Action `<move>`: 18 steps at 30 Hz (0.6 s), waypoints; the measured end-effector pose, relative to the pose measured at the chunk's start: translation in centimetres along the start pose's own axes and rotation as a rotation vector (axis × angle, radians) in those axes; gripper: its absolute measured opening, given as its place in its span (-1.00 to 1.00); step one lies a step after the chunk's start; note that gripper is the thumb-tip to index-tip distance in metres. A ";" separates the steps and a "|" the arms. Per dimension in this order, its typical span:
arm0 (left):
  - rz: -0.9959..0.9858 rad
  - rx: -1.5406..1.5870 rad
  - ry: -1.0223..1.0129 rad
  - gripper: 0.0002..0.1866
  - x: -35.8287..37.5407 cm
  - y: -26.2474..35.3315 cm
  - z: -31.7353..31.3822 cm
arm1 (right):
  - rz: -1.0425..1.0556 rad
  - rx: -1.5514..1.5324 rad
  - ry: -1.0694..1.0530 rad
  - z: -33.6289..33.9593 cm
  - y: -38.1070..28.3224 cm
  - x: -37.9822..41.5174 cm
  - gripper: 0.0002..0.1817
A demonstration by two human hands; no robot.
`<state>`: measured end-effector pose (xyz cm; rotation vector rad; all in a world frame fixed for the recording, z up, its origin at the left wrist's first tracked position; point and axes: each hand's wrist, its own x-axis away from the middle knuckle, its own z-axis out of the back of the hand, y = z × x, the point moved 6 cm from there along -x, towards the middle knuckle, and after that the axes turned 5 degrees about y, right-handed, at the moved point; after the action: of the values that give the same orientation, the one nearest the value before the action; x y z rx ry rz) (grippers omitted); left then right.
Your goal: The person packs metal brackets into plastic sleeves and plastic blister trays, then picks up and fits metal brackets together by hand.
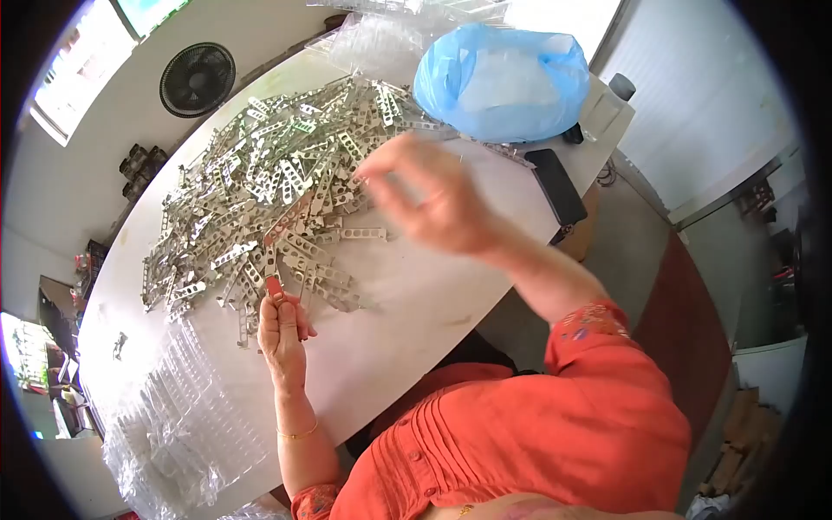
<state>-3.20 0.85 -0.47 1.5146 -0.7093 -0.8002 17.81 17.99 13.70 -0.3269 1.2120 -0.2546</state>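
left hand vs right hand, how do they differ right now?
The left hand is sharp and rests near the table edge; the right hand is motion-blurred and raised over the table. The left hand grips a small strip with a red end; whether the right hand holds anything cannot be told. The right hand is at the metal strip pile's far edge, the left at its near edge. Both are bare.

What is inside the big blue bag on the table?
Through the thin blue bag something pale and clear shows, maybe more plastic. Exactly what it is cannot be told, because the bag's folds cover it.
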 end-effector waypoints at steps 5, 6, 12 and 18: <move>0.029 0.057 -0.005 -0.83 -0.1 -0.1 0.1 | -0.169 0.573 0.022 10.3 10.0 -2.4 -0.90; 0.045 0.070 -0.007 -0.82 -0.1 -0.3 0.1 | -0.238 0.715 -0.041 12.3 12.6 -2.7 -0.85; 0.064 0.007 -0.004 -0.82 -0.2 -0.6 -0.1 | -0.532 0.973 -0.278 18.5 25.7 -3.8 -0.69; 0.089 -0.044 -0.021 -0.82 -0.3 -1.1 0.0 | -0.485 1.002 -0.518 16.5 29.4 -4.5 -0.34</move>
<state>-3.33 1.19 -1.49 1.4272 -0.7651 -0.7605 32.37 48.62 11.63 0.2007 0.3743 -1.0759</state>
